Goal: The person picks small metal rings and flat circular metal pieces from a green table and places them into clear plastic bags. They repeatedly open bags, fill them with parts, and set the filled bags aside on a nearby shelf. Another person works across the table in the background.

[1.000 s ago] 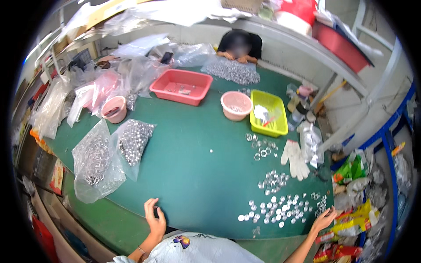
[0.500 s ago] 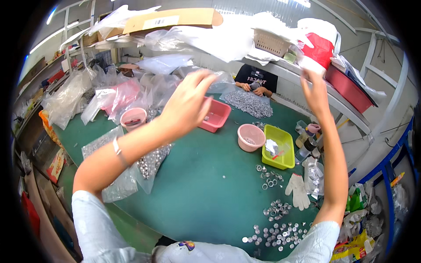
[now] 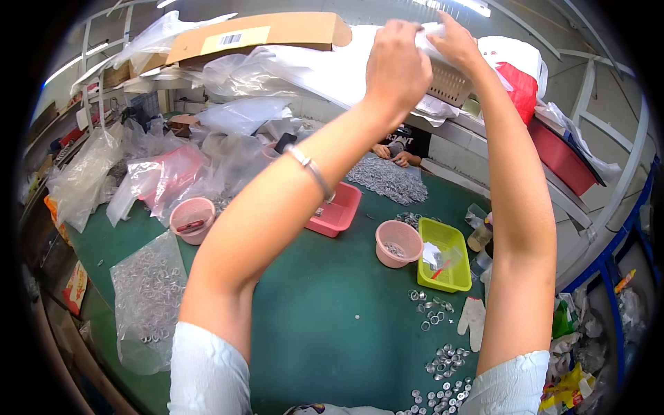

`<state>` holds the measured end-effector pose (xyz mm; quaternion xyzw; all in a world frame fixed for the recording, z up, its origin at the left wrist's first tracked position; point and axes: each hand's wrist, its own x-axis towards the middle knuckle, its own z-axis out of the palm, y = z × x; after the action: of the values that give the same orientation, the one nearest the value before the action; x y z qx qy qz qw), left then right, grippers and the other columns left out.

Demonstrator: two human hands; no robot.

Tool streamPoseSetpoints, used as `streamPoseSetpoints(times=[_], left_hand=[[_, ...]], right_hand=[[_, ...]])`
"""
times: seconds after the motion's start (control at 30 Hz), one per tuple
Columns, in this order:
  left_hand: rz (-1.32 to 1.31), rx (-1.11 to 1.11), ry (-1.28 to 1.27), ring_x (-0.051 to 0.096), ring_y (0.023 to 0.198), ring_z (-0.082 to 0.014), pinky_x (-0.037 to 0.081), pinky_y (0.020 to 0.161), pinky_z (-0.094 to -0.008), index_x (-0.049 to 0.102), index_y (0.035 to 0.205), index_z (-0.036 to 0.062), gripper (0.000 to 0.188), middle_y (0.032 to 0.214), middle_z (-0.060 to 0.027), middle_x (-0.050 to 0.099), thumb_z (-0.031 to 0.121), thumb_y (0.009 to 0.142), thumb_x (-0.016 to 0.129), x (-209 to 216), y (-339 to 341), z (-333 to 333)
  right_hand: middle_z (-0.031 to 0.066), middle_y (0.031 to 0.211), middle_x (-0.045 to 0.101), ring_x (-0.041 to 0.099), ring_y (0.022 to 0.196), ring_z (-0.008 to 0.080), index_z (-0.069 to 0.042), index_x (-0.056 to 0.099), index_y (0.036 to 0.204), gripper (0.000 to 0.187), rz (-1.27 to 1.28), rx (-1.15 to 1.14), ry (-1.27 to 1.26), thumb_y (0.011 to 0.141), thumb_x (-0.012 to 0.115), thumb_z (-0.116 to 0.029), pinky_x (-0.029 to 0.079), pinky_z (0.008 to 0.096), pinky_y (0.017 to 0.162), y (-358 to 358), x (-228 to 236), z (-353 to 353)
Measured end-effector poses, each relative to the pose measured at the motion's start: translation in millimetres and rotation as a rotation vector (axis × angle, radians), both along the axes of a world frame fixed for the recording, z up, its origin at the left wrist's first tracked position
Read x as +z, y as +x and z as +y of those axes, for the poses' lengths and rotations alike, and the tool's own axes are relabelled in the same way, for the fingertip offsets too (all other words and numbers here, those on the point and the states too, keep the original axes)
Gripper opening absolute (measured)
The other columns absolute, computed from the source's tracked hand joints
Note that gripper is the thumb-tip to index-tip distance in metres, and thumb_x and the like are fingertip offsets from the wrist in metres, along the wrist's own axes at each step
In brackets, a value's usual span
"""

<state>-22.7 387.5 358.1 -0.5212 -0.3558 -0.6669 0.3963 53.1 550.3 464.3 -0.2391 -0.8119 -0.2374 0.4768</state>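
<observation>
Holding both arms high, we have our left hand and right hand at the upper centre of the frame, beside a beige basket and some white material. Our left fingers are curled and blurred, our right ones partly spread, and we cannot tell whether either grips anything; at the lower right, loose metal pieces lie below a yellow-green tray

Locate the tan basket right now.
In the head view, the tan basket is near the top, right of centre: just below the right hand, right of the left hand.
</observation>
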Motion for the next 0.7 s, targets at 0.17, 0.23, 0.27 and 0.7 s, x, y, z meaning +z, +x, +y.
streamPoseSetpoints(times=[0.17, 0.23, 0.27, 0.7], left_hand=[[-0.033, 0.042, 0.101, 0.053, 0.104, -0.0384, 0.04, 0.09, -0.0439, 0.058, 0.108, 0.004, 0.033, 0.107, -0.0245, 0.058, 0.01, 0.076, 0.054, 40, -49, 76], [0.04, 0.083, 0.059, 0.057, 0.09, -0.0378, 0.044, 0.081, -0.0446, 0.063, 0.094, 0.0034, 0.021, 0.093, -0.0222, 0.061, 0.008, 0.075, 0.053, 50, -46, 86], [0.076, 0.107, 0.038, 0.06, 0.082, -0.0375, 0.047, 0.076, -0.0449, 0.065, 0.087, 0.0031, 0.018, 0.085, -0.0211, 0.063, 0.007, 0.075, 0.053, 53, -44, 90], [-0.04, 0.04, 0.217, 0.057, 0.079, -0.0412, 0.044, 0.072, -0.0478, 0.06, 0.076, -0.0003, 0.011, 0.075, -0.0238, 0.06, 0.007, 0.076, 0.052, 69, -64, 108]], right_hand=[[0.0176, 0.105, 0.064, 0.059, 0.1, 0.0338, -0.006, 0.059, 0.113, 0.04, 0.019, 0.152, -0.033, 0.079, 0.062, -0.027, 0.045, 0.0388, 0.087, -5, -3, 3], [0.0182, 0.103, 0.064, 0.06, 0.1, 0.034, -0.005, 0.061, 0.11, 0.038, 0.058, 0.174, -0.008, 0.079, 0.062, -0.027, 0.045, 0.0382, 0.086, 0, -9, 4], [0.0185, 0.103, 0.064, 0.06, 0.099, 0.0342, -0.005, 0.061, 0.11, 0.037, 0.068, 0.191, 0.005, 0.08, 0.061, -0.027, 0.045, 0.0382, 0.086, 1, -12, 4], [0.0232, 0.085, 0.062, 0.059, 0.085, 0.0396, -0.003, 0.064, 0.08, 0.025, 0.158, 0.116, 0.137, 0.083, 0.054, -0.026, 0.046, 0.0484, 0.078, -3, -33, -18]])
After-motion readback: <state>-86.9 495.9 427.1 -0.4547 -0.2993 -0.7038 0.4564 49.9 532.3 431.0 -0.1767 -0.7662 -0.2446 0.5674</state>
